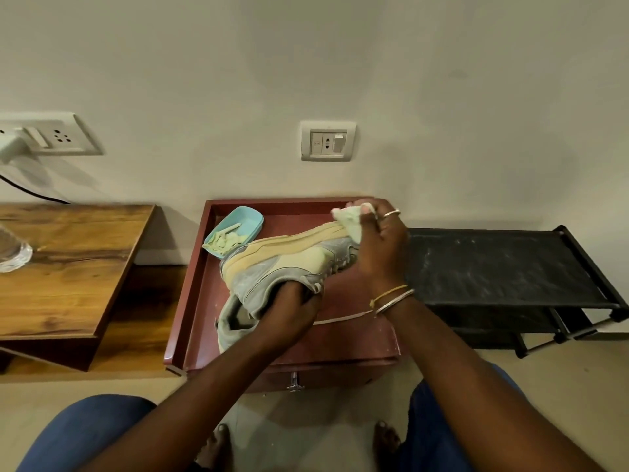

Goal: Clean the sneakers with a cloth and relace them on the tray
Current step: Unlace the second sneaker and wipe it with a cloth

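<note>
while held, the sneaker (289,264) looks beige, tan and dusty grey.

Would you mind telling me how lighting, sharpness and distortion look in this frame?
Head view: warm, dim light, soft shadow beside the table; wide-angle bowing stretches the left wall socket; right hand and cloth slightly smeared, sneaker sharper.
</note>
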